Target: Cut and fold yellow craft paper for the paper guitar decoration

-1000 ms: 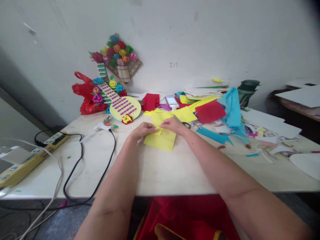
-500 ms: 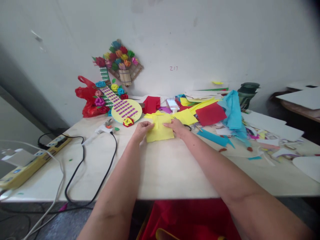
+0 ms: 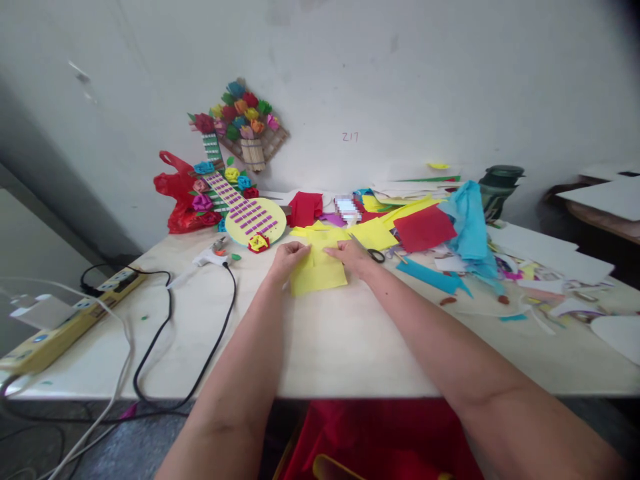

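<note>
A piece of yellow crepe paper (image 3: 319,270) is held up over the table between my two hands. My left hand (image 3: 291,259) pinches its left side, thumb on top. On the opposite side my right hand (image 3: 350,257) grips it between thumb and fingers. Just behind it lie more yellow sheets (image 3: 373,235) and a red sheet (image 3: 425,228). Beside my right hand are scissors (image 3: 376,255), their blades partly hidden. To the left of my left hand rests a yellow round-bodied paper guitar (image 3: 256,223) with purple strips and a yellow-and-red flower.
A glue gun (image 3: 213,257) with a black cord lies at the left, near a yellow power strip (image 3: 75,323). Blue paper (image 3: 467,220), paper scraps (image 3: 540,287) and a dark green bottle (image 3: 497,190) occupy the right. A red plastic bag (image 3: 175,190) stands back left.
The yellow paper's near edge has come slightly lower and closer to me. Both hands keep their hold in nearly the same place. The view has shifted a little.
</note>
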The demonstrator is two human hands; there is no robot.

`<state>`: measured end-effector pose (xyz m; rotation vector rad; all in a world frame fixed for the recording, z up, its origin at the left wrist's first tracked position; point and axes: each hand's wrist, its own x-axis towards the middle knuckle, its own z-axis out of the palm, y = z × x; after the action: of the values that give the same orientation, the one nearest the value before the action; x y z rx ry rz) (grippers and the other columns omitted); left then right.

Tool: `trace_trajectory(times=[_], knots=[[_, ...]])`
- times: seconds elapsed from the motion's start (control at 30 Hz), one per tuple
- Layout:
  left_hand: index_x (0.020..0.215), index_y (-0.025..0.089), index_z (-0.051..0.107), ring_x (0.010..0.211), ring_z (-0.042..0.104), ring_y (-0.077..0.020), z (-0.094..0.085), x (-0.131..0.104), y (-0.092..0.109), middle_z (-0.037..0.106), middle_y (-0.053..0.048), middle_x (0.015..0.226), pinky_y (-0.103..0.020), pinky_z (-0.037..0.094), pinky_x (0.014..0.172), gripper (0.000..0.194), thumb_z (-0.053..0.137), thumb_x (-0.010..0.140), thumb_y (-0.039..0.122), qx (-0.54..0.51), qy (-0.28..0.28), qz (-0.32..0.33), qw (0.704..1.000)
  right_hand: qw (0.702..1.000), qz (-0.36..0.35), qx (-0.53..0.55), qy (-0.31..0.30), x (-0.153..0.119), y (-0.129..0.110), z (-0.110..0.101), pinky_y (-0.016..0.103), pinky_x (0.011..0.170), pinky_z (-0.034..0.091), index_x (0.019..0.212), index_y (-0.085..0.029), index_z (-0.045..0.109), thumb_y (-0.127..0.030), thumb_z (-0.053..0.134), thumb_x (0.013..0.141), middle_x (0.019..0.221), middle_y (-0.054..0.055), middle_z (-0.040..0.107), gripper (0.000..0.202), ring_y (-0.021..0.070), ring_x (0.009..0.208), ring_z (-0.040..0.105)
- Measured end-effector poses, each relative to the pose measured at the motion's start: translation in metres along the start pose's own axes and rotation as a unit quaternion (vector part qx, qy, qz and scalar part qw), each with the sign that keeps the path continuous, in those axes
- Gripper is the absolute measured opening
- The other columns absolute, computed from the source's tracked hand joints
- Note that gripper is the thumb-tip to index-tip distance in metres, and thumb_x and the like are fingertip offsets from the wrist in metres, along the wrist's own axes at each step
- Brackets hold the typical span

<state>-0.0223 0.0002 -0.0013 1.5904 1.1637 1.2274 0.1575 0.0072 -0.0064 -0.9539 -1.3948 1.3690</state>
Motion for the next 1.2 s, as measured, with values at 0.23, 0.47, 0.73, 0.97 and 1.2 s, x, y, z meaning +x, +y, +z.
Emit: trace_trajectory(times=[0.23,0.47,0.73,0.97,1.2], knots=[[0.06,0.015,0.053,0.045,0.04,-0.0065,0.001,-0.002,0.001,0.048,0.003,0.05,-0.02,0.027,0.043,0.029,0.061,0.061,0.042,-0.029,-0.02,-0.022,0.999,1.0,-0.006,-0.007,0.001,-0.002,-0.002,0.003,0.029,0.062,0.048,0.07,-0.016,0.063,-0.035,0.07,0.052,0.064,0.001,0.064,0.028,0.0163,0.063,0.06],[0.056,0.014,0.052,0.043,0.041,-0.0066,0.002,-0.001,0.0,0.048,0.003,0.047,-0.02,0.028,0.042,0.027,0.062,0.059,0.039,-0.073,0.027,-0.035,0.996,0.998,-0.027,-0.056,0.019,-0.003,0.0,0.008,0.023,0.049,0.042,0.058,-0.017,0.057,-0.031,0.068,0.054,0.05,-0.004,0.055,0.019,0.0114,0.051,0.052],[0.055,0.014,0.049,0.035,0.036,-0.0056,0.005,-0.003,0.001,0.044,0.005,0.04,-0.019,0.022,0.037,0.024,0.063,0.057,0.033,-0.131,0.03,-0.06,0.989,0.994,-0.091,-0.051,0.016,-0.003,0.001,0.01,0.026,0.062,0.045,0.082,-0.015,0.067,-0.034,0.06,0.063,0.071,-0.001,0.064,0.027,0.0144,0.068,0.057],[0.054,0.015,0.048,0.036,0.037,-0.0064,0.005,0.001,-0.004,0.044,0.004,0.041,-0.02,0.022,0.037,0.022,0.063,0.056,0.03,-0.159,0.034,-0.075,0.984,0.991,-0.108,-0.073,0.043,-0.005,-0.002,0.013,0.031,0.07,0.047,0.09,-0.016,0.067,-0.033,0.06,0.063,0.082,0.002,0.067,0.032,0.0201,0.085,0.058],[0.056,0.015,0.05,0.035,0.035,-0.006,0.005,0.003,-0.009,0.041,0.005,0.04,-0.02,0.018,0.036,0.021,0.062,0.058,0.031,-0.162,0.049,-0.073,0.983,0.98,-0.17,-0.096,0.03,-0.002,0.001,0.011,0.034,0.089,0.04,0.098,-0.02,0.064,-0.025,0.055,0.07,0.103,0.0,0.063,0.03,0.018,0.1,0.055]])
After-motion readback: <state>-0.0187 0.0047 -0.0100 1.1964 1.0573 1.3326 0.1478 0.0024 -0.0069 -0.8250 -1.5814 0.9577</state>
